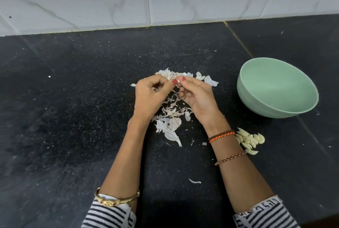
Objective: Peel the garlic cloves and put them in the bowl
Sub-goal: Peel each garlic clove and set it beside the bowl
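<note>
Over the black table, the left hand and right hand meet fingertip to fingertip, both pinching one small garlic clove. Papery skins lie beneath them. The empty green bowl sits at three o'clock; peeled cloves lie at five o'clock beside the right wrist.

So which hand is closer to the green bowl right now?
The right hand. It is raised just left of the green bowl, pinching a garlic clove together with the left hand, which is farther left, beyond the right.
</note>
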